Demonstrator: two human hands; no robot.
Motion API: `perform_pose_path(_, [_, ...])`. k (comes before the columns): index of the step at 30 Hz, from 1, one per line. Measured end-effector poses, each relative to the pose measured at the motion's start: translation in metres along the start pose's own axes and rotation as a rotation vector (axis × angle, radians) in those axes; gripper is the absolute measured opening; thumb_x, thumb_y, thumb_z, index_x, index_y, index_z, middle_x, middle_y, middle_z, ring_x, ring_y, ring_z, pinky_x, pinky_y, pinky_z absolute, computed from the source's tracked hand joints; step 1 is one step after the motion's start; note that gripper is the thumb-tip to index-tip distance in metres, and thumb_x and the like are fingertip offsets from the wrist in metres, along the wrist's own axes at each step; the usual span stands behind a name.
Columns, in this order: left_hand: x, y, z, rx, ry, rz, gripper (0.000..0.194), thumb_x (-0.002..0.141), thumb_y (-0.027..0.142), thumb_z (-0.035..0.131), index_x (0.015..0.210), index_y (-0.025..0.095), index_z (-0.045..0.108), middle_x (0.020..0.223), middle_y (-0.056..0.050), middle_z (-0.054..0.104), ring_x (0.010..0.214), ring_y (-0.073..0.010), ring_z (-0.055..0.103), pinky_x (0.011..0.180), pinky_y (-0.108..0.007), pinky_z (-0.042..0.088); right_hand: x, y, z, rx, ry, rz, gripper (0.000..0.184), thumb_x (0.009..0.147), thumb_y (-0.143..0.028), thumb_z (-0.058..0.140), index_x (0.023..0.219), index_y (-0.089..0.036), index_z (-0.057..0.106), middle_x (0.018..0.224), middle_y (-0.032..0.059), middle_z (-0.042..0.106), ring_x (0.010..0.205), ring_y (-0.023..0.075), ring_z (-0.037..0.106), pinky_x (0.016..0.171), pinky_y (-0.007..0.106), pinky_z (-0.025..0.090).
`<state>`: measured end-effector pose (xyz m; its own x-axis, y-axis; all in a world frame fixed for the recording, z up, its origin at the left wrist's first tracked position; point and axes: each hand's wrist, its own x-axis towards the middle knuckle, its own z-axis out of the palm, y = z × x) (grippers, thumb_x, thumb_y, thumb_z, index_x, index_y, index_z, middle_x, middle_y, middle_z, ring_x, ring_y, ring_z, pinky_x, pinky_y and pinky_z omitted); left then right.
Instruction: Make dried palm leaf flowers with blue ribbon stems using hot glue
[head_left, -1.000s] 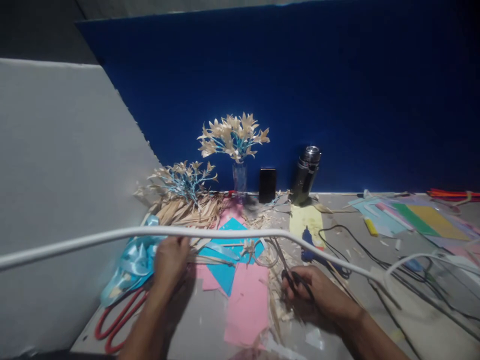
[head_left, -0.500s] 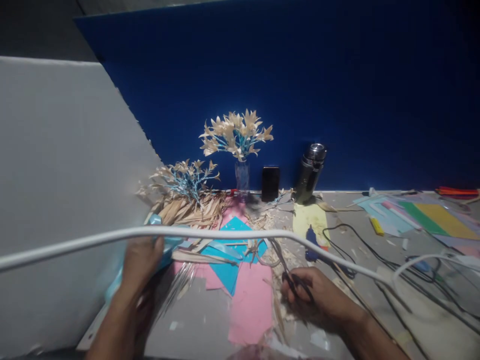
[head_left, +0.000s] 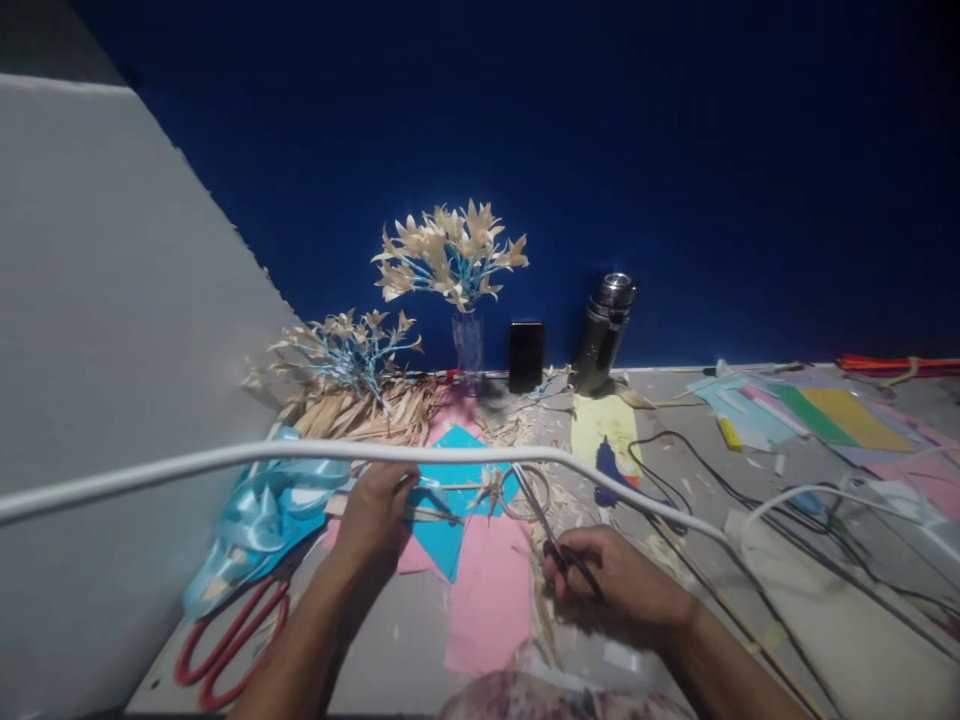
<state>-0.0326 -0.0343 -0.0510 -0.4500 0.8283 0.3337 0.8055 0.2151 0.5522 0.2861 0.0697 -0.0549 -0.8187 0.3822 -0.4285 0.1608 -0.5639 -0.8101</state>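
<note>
My right hand [head_left: 615,580] grips dark-handled scissors [head_left: 536,510], the blades pointing up and left over scraps. My left hand [head_left: 379,510] is closed in a pinch by the left side of the blue paper [head_left: 442,550]. What its fingertips hold is hard to make out; a pale stem with a small dried flower [head_left: 491,485] lies just to their right. Shiny light-blue ribbon [head_left: 259,515] is heaped left of that hand, with red-handled scissors [head_left: 232,640] below it. Pink paper [head_left: 487,600] lies between my hands.
A white tube [head_left: 465,453] crosses the view in front of the table. Behind stand a vase of pale flowers [head_left: 469,345], a phone [head_left: 526,357] and a flask [head_left: 602,335]. Dried husks [head_left: 360,410], a blue glue gun [head_left: 611,465], cables and coloured sheets [head_left: 817,415] lie around.
My left hand has moved right, away from the light-blue ribbon, uncovering the red-handled scissors. My right hand keeps hold of the dark-handled scissors. The view has shifted slightly.
</note>
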Motion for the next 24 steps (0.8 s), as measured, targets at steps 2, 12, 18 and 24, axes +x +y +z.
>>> perform_pose_path(2, [-0.010,0.005,-0.016,-0.141,0.065,-0.087,0.017,0.085,0.029,0.059,0.083,0.020,0.073,0.078,-0.005,0.072,0.071,-0.0223,0.067,0.065,-0.033,0.054,0.004,0.000,0.002,0.060,-0.011,0.000,0.041,0.060,-0.041,0.092,0.076,-0.013,0.067,0.062,-0.0024,0.057,0.049,0.0056,0.044,0.049,0.020,0.030])
perform_pose_path(12, [-0.076,0.014,-0.046,-1.185,0.480,-0.708,0.031,0.062,0.042,0.087,0.072,0.018,0.070,0.074,-0.001,0.069,0.072,-0.0163,0.066,0.064,-0.024,0.060,0.064,0.001,0.065,0.006,-0.451,0.288,0.072,0.065,-0.077,0.078,0.081,-0.007,0.070,0.066,0.0050,0.067,0.038,0.0037,0.040,0.033,0.016,0.022])
perform_pose_path(18, [-0.097,0.001,-0.034,-1.026,0.485,-0.816,0.053,0.050,0.023,0.094,0.096,0.017,0.067,0.083,0.002,0.070,0.062,-0.0108,0.064,0.058,-0.021,0.055,0.093,0.007,0.118,0.025,-0.457,0.541,0.061,0.085,-0.069,0.066,0.075,-0.009,0.065,0.059,0.0010,0.061,0.035,0.0027,0.032,0.027,0.012,0.022])
perform_pose_path(24, [-0.099,0.009,-0.037,-1.074,0.327,-0.876,0.063,0.048,0.018,0.093,0.104,0.016,0.064,0.076,0.001,0.071,0.057,-0.0140,0.064,0.053,-0.024,0.052,0.097,0.008,0.132,0.077,-0.390,0.565,0.049,0.098,-0.053,0.056,0.076,-0.009,0.063,0.060,-0.0006,0.058,0.036,0.0020,0.029,0.028,0.011,0.020])
